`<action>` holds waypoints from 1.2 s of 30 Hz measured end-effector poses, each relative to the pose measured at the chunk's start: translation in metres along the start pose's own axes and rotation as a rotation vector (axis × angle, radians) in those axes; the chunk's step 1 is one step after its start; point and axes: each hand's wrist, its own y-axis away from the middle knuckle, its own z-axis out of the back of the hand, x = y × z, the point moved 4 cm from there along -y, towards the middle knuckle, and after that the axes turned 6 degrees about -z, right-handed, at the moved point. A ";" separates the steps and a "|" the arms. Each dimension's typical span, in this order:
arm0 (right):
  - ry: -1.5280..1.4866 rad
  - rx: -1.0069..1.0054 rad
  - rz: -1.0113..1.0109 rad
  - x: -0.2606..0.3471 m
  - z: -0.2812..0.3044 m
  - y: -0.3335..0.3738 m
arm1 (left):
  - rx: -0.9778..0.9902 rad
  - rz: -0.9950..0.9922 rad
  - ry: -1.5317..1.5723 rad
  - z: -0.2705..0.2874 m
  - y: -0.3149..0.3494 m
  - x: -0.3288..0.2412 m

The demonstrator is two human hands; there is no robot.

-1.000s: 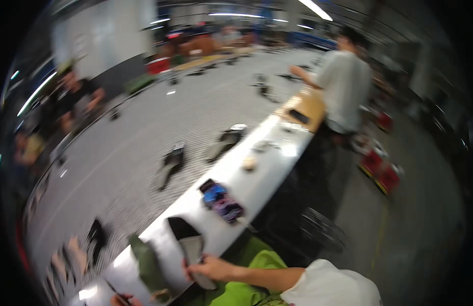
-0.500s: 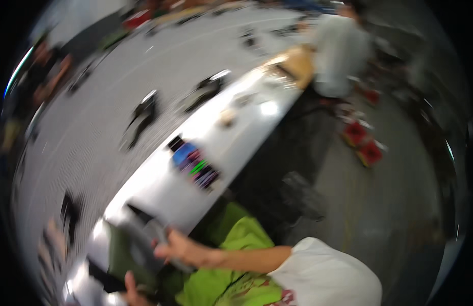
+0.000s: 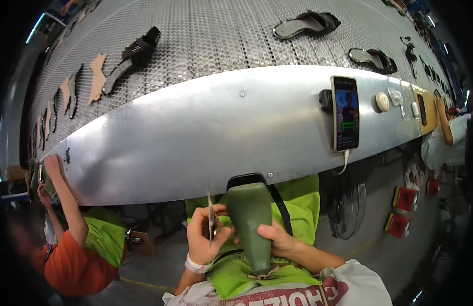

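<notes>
A green shoe last [image 3: 250,219] with a black band [image 3: 246,179] at its far end is held in front of my body, by the table's near edge. My right hand [image 3: 278,238] grips the last from its right side, the thumb lying across the top. Close on the other side, my left hand [image 3: 201,235] is closed on a thin, flat tool [image 3: 211,217] seen edge-on; its kind cannot be made out. The left fingertips are near the last, partly hidden behind the tool.
A long metal table [image 3: 195,137] curves ahead of me. A phone [image 3: 345,115] stands on it with a white cable, near a round beige object [image 3: 382,101]. Beyond, a mesh conveyor [image 3: 211,46] carries black sandals [image 3: 308,24]. Co-workers sit left [image 3: 83,255] and right; a fan [image 3: 347,211] stands below.
The view has swung and sharpened from blur. The green last and my hands, earlier at the lower left, now appear at the lower middle. Both hands are now closer around the last.
</notes>
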 end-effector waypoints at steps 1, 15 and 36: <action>-0.031 0.008 -0.051 -0.010 0.005 -0.003 | -0.066 0.056 0.103 -0.002 0.002 0.015; -0.056 0.008 -0.181 -0.041 0.007 -0.019 | -0.298 0.237 0.292 -0.001 0.012 0.036; 1.051 -0.513 0.860 0.040 -0.035 -0.001 | 0.027 -0.056 -0.486 0.049 -0.014 -0.011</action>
